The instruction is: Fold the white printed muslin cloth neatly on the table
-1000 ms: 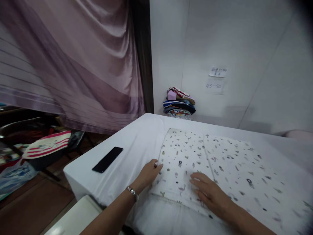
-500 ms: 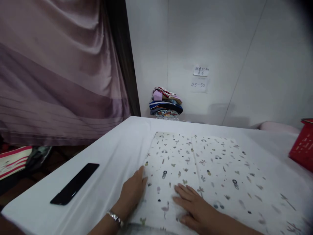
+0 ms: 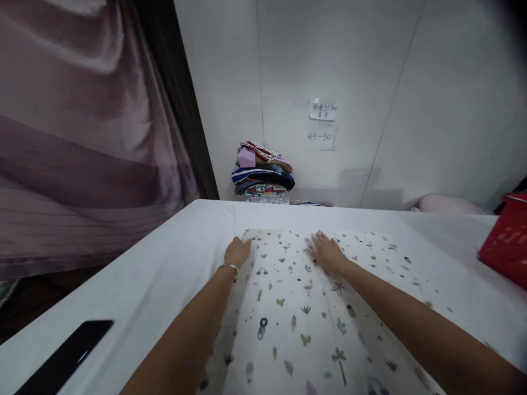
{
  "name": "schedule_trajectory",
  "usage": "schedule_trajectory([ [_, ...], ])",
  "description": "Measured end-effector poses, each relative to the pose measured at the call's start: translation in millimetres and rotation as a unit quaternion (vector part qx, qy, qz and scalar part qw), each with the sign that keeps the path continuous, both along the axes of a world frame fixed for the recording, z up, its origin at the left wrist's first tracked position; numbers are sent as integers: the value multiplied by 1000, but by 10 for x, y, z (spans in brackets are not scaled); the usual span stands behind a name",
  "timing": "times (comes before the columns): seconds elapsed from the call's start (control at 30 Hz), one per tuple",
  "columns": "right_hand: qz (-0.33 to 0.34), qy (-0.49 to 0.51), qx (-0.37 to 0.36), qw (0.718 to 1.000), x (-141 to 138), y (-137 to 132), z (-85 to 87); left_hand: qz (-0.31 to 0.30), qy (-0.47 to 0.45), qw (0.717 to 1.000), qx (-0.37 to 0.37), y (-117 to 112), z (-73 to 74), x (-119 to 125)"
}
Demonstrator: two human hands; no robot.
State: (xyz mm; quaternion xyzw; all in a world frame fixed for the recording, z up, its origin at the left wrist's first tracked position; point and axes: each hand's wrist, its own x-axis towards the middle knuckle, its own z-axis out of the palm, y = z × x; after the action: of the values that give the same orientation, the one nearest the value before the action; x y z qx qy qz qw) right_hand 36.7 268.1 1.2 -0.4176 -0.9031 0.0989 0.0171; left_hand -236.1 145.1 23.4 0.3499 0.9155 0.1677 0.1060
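A white cloth with small printed figures [image 3: 296, 307] lies flat on a table covered with a white sheet [image 3: 173, 258]. My left hand [image 3: 237, 251], with a bracelet at the wrist, rests at the cloth's far left corner, fingers curled over the edge. My right hand [image 3: 327, 252] lies flat on the cloth near its far edge, fingers stretched out. Both arms reach far forward over the cloth.
A black phone [image 3: 66, 356] lies at the table's near left. A stack of folded clothes [image 3: 262, 173] stands against the white wall, under two paper notes [image 3: 322, 123]. A red basket [image 3: 504, 241] sits at the right edge. A mauve curtain [image 3: 82, 126] hangs on the left.
Both hands have slid from the near edge of the cloth to its far edge, staying on the fabric. The view has shifted to the right and closer over the table.
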Motion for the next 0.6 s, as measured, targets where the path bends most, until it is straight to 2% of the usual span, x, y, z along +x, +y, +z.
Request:
schedule_trajectory([
  [0.1,-13,-7,2,1000,-111,176,-123,-9,13,1000,2,197,-75,-59],
  [0.27,-7,7,27,1000,-170,248,-306,-36,86,995,28,280,-220,-147],
  [0.37,-11,5,27,1000,-180,261,-332,-44,105,993,9,285,-269,-170],
  [0.5,-15,-4,8,1000,-250,322,-307,-54,142,988,9,318,-248,-145],
  [0.6,-14,-16,1,1000,-340,381,-292,-138,206,967,55,408,-242,-97],
])
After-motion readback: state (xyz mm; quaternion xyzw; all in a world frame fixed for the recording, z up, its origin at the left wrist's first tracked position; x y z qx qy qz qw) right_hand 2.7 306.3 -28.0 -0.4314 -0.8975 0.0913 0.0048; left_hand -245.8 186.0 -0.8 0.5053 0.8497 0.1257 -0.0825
